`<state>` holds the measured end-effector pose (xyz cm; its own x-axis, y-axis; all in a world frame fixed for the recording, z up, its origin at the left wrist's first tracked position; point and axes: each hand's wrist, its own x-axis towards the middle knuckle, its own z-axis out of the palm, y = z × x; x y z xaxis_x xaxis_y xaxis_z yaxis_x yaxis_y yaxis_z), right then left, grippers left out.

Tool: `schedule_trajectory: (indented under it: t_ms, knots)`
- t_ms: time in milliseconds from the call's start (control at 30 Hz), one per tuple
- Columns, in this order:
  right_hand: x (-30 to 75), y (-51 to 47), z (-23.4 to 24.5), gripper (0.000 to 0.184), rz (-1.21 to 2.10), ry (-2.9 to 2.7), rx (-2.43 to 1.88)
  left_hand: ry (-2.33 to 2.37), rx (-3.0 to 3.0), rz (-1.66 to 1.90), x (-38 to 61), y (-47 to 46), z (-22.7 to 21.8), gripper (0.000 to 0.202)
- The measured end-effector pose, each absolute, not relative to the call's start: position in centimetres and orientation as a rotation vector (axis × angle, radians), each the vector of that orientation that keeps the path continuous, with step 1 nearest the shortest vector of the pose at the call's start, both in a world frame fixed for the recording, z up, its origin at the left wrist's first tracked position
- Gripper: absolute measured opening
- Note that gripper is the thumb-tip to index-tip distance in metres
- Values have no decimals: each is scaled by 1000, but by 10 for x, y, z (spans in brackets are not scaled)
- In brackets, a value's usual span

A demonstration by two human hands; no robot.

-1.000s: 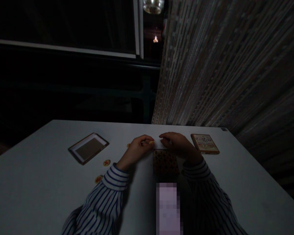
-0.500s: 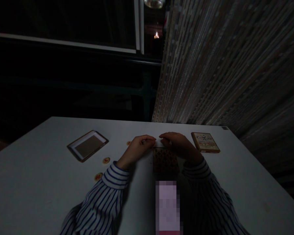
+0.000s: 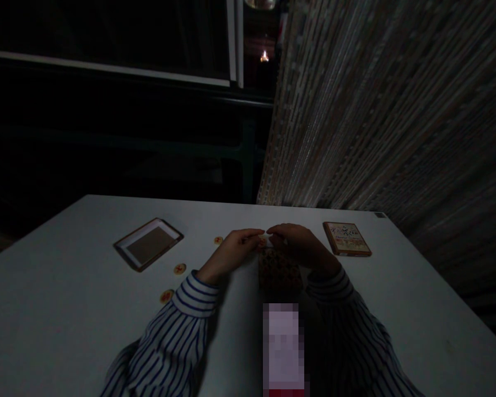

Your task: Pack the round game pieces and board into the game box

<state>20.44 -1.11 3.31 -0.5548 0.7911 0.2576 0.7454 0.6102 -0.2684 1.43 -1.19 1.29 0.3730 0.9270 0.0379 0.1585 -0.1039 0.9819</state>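
My left hand point(image 3: 234, 252) reaches over the table with thumb and fingers pinched together. At its fingertips a small round piece with a red mark, apparently a xiangqi piece point(image 3: 263, 241), shows dimly. Opposite it, my right hand point(image 3: 300, 242) is curled, its fingertips almost meeting the left ones; what they grip, if anything, is hidden. Just below both hands lies a dark box point(image 3: 280, 273) filled with rows of round pieces. Three loose xiangqi pieces, a far one point(image 3: 219, 240), a middle one point(image 3: 179, 268) and a near one point(image 3: 166, 296), lie left of my left hand.
An open box lid or tray point(image 3: 149, 245) lies on the left of the white table point(image 3: 86, 309). To the right rests a flat printed box point(image 3: 347, 239). A string curtain point(image 3: 326, 110) hangs beyond the far edge. A blurred pale patch covers the near middle.
Both hands stay over the far end of the filled box, their fingertips drawing slightly closer. A red-marked piece now shows between them. The view has shifted a little.
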Motion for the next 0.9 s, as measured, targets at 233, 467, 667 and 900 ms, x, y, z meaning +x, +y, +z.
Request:
schedule_trajectory:
  t_ms: [233,467,667,900]
  knots:
    - [202,-13,33,21,187,-2492,-1252,1030,1451,939,15,-11,8,26]
    - [201,-13,34,16,331,-2438,-1196,1010,1464,938,17,-12,11,20]
    - [201,-13,35,15,425,-2402,-1112,1015,1496,961,16,-11,11,17]
    - [204,-12,33,17,451,-2378,-1044,1041,1465,984,17,-12,14,15]
